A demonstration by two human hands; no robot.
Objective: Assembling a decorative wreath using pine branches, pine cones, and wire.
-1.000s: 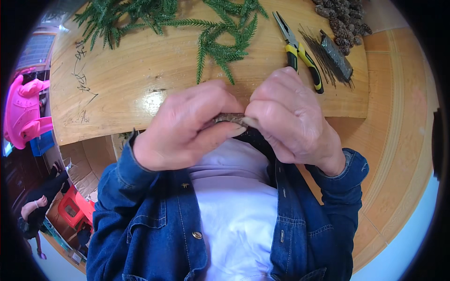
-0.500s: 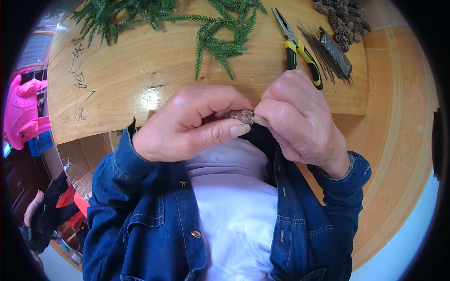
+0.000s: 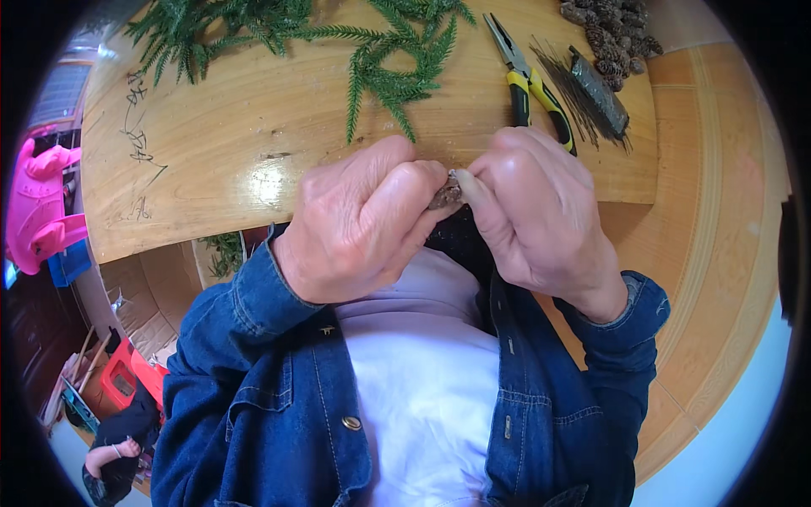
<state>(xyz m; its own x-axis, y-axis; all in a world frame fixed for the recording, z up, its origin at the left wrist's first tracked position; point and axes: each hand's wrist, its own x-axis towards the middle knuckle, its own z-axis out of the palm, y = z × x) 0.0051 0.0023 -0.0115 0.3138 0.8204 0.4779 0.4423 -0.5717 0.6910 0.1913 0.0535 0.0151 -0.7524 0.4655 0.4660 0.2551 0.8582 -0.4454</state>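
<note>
A small brown pine cone point(image 3: 445, 197) is held between my two hands, just in front of the table edge. My left hand point(image 3: 359, 220) is closed round it, with most of the cone hidden by the fingers. Against the cone's right end, my right hand point(image 3: 545, 215) is curled into a pinch, thumb and forefinger pressed together. What lies in that pinch is too small to make out. Beyond the right hand lie long-nose pliers point(image 3: 525, 80) with yellow and black handles, jaws pointing away.
Green artificial pine sprigs point(image 3: 397, 80) spread over the far wooden table point(image 3: 228, 127). Thin dark wires point(image 3: 570, 93) lie beside a dark wrapped bundle point(image 3: 598, 95), with piled pine cones point(image 3: 612, 38) behind. A cardboard box point(image 3: 148, 291) stands below the table, and another person's arm point(image 3: 114, 454) shows lower left.
My left hand has turned over, its back now facing up, and moved slightly right. The pine cone has tilted with it. At lower left, the other person has shifted.
</note>
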